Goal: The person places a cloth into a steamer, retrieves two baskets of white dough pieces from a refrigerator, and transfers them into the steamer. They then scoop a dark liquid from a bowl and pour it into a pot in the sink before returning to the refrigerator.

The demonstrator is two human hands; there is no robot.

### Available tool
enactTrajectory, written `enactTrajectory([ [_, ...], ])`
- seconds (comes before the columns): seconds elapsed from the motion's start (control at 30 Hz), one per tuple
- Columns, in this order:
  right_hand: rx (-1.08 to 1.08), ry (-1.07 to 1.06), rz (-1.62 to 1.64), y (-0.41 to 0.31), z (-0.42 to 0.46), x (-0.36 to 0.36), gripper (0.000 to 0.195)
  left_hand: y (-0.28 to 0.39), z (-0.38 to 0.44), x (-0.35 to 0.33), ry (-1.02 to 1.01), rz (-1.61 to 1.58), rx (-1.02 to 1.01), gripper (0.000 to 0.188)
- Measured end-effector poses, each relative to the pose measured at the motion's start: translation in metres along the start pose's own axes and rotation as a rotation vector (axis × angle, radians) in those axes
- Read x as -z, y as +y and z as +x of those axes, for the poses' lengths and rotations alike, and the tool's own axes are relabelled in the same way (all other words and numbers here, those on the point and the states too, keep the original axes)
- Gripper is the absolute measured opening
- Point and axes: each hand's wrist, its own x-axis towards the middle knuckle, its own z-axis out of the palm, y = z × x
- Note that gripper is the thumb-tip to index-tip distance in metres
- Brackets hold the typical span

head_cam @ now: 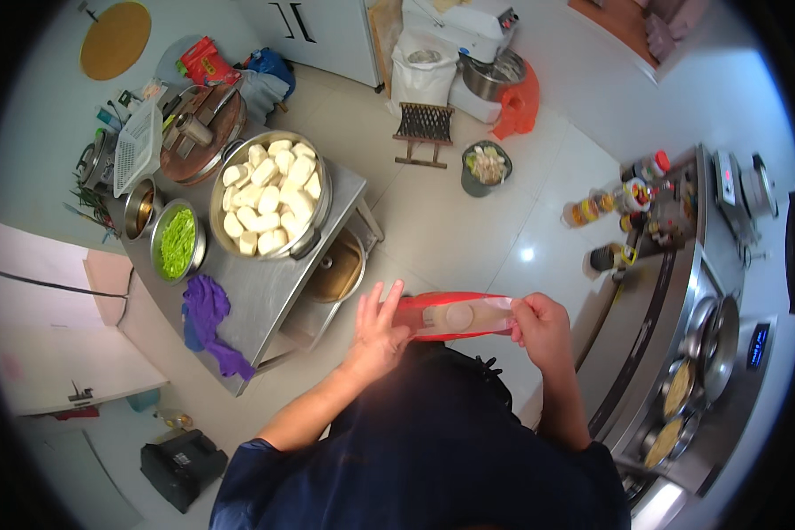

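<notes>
Between my two hands, in front of my body, a red plastic bag (411,318) is held with its mouth spread, and something pale and round shows inside. My left hand (379,331) pinches the bag's left end between thumb and finger while the other fingers stick up. At the opposite end, my right hand (536,324) grips the rim with closed fingers. To the left, a large metal pot (326,199) full of white, rounded pieces, perhaps dough, stands on a steel table (271,298). Near it are a bowl of chopped greens (177,244) and a purple cloth (207,308).
A round chopping board (192,165) and a white basket (136,149) lie on the table's far end. A low folding stool (424,129) and a waste bucket (482,182) stand on the floor. Bottles (586,211) and a steel counter with pans (722,344) are at the right.
</notes>
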Motion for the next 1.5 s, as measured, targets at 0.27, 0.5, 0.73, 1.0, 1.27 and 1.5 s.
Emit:
enactTrajectory([
  [0.27,-0.044,0.096,0.107,-0.069,0.179,0.037,0.021,-0.110,0.230,-0.008,-0.115,-0.014,-0.243,0.026],
  [0.5,-0.067,0.180,0.146,-0.123,0.343,0.061,0.020,-0.152,0.408,0.020,-0.177,0.093,-0.318,0.015],
  [0.73,0.035,-0.138,0.036,-0.190,0.548,0.019,0.022,-0.247,0.509,0.040,-0.029,0.222,-0.134,0.011],
  [1.0,0.487,-0.371,-0.353,-0.319,0.714,-0.108,0.040,-0.375,0.570,0.120,0.076,0.341,0.167,0.011],
  [1.27,0.928,-0.423,-0.932,-0.441,0.807,-0.303,0.079,-0.551,0.628,0.167,0.024,0.358,0.254,0.006],
  [1.5,1.032,-0.667,-1.072,-0.538,0.884,-0.464,0.066,-0.693,0.682,0.253,0.013,0.258,0.256,0.003],
])
